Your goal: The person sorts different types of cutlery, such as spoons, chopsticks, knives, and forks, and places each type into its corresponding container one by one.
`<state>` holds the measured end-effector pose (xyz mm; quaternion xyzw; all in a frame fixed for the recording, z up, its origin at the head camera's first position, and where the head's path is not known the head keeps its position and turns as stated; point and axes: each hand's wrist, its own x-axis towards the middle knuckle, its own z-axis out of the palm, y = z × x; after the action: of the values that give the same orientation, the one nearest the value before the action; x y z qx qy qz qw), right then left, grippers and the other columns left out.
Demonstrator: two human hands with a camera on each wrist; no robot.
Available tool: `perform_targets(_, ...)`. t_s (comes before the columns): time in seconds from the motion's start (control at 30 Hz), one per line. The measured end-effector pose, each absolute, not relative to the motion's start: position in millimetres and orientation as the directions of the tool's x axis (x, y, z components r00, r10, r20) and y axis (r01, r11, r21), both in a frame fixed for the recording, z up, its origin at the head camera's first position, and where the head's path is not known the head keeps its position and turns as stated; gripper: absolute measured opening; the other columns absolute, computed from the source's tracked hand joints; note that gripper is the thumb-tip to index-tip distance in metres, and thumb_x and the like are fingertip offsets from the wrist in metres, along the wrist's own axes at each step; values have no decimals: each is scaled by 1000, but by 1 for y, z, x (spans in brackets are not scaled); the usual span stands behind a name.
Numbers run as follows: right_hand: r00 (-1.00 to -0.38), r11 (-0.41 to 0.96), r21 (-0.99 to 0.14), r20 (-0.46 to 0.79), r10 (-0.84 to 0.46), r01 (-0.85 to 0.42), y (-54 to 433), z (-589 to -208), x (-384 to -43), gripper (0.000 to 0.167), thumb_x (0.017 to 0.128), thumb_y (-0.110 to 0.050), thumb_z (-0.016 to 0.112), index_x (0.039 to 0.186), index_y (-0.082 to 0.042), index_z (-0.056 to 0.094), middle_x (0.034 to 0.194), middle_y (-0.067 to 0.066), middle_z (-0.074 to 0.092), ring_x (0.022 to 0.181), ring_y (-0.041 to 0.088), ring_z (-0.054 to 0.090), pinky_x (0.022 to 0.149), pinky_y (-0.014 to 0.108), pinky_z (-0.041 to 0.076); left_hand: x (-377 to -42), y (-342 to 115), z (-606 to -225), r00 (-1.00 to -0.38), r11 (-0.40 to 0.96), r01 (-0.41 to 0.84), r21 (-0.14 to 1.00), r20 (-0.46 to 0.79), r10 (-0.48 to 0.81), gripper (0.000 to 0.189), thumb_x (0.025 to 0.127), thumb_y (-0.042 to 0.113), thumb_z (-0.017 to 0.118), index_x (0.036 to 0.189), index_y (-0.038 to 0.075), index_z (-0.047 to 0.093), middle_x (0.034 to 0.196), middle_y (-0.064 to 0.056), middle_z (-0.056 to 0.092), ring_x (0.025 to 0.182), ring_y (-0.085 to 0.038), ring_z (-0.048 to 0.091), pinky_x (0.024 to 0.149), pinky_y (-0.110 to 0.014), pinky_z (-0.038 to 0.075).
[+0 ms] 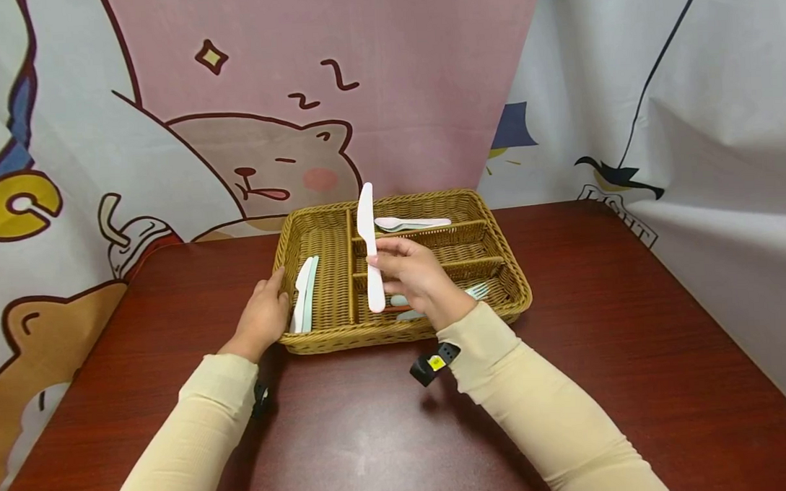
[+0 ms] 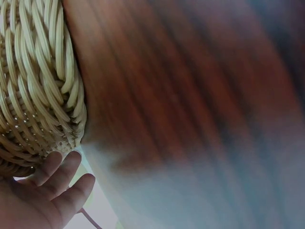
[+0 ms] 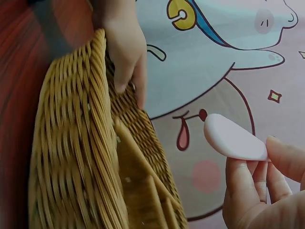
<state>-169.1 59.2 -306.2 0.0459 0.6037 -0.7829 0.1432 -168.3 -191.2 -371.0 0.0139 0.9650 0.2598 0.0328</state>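
Between thumb and fingertips, my right hand (image 1: 415, 277) pinches a white plastic knife (image 1: 371, 246). The knife points blade up over the divided wicker basket (image 1: 469, 196), and its rounded handle end shows in the right wrist view. My left hand (image 1: 263, 315) rests at the basket's left rim, its fingers fairly straight and spread in the left wrist view. In the long left compartment lie a white knife (image 1: 301, 292) and a mint-green piece of cutlery (image 1: 311, 292). Spoons (image 1: 399, 223) lie in the back compartment. A mint fork (image 1: 478, 292) and other pieces lie in the front one, partly hidden by my right hand.
The basket stands on a dark red wooden table (image 1: 604, 325) near its back edge. Behind hangs a cloth (image 1: 426, 71) printed with cartoon animals. A black wrist strap (image 1: 435, 363) hangs by my right sleeve.
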Motion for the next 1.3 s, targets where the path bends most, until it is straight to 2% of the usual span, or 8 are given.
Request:
perform_targets(0.23,-949,-284,-910,-258,-182,302,32,-313,-169,33,90,4,61,124,1,59,86,0,63,71,11,61,61,27,52,-168,-192,-371,-998,861,14,509,-49,45,54,102,11,32,153,0,17,139,-32,35,127,-46,41,106,-55,33)
perform_targets(0.6,-913,-293,-869,-345,-217,398,-3,-321,-171,32,91,-1,64,123,-5,62,91,2,65,72,11,59,60,25,50,-168,-191,-369,-997,862,1,508,-69,42,55,103,11,32,154,2,16,140,-32,34,127,-47,41,106,-55,33)
perform_targets(0.83,-898,-310,-848,-365,-246,430,-19,-329,-171,27,91,0,62,118,-5,63,81,-1,63,70,11,59,59,24,51,-169,-192,-372,-998,860,11,510,-51,43,54,102,11,33,153,1,18,139,-32,35,128,-46,40,107,-55,33)
perform_targets(1.3,-887,-331,-823,-415,-202,461,-42,-343,-173,30,90,2,62,119,-3,62,80,1,62,68,12,58,59,24,51,-170,-193,-374,-998,861,13,509,-41,40,54,102,11,33,153,1,20,138,-32,37,127,-47,41,105,-56,34)
